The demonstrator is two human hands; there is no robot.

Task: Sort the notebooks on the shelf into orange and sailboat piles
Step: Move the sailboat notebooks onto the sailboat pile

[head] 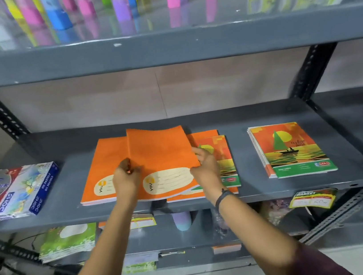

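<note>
Both hands grip one plain orange paper notebook (163, 161): the left hand (126, 180) pinches its left edge, the right hand (205, 166) clasps its right edge, fingers closed on the cover. It hangs tilted above the grey metal shelf (248, 188), overlapping the orange pile (101, 172) on its left and a mixed stack topped by a sailboat-cover notebook (223, 154) on its right. A separate sailboat pile (292, 149) lies well apart to the right.

I stand in a stationery shop. A grey slotted-angle metal shelf rack (163, 49) carries stock in rows: bright pink, blue and yellow bottles (87, 3) above, boxed oil pastels (23, 192) beside stacks of orange paper notebooks (101, 169), and a yellow handwritten price tag (313, 199) hanging on the shelf below.
</note>
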